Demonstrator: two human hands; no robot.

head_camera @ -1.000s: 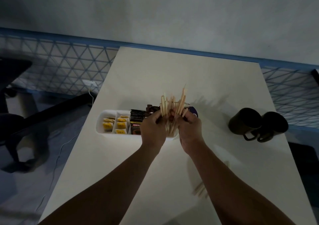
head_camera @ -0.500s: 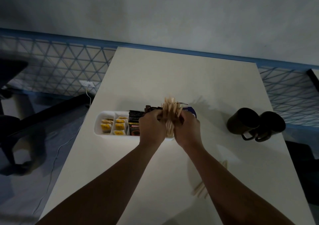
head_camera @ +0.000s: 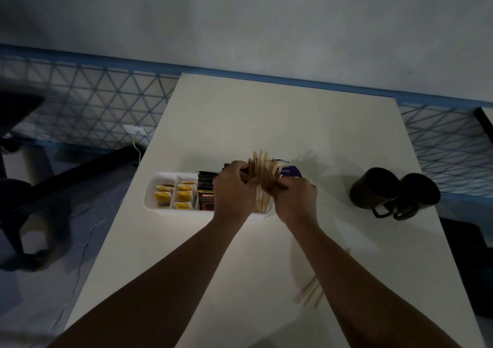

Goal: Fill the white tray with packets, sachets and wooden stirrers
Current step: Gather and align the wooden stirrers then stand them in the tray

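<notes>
Stirrers [head_camera: 262,168] bunched, gripped by left hand [head_camera: 234,188], right hand [head_camera: 296,202]; packet [head_camera: 206,200] reads KOPIKO.

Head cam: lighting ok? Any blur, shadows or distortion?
Head view: dim, underexposed; black mugs lose detail. Head view: stirrers slightly soft, casting a fan shadow on the table; coffee sachet print legible. Head view: blue rail bows slightly.
</notes>
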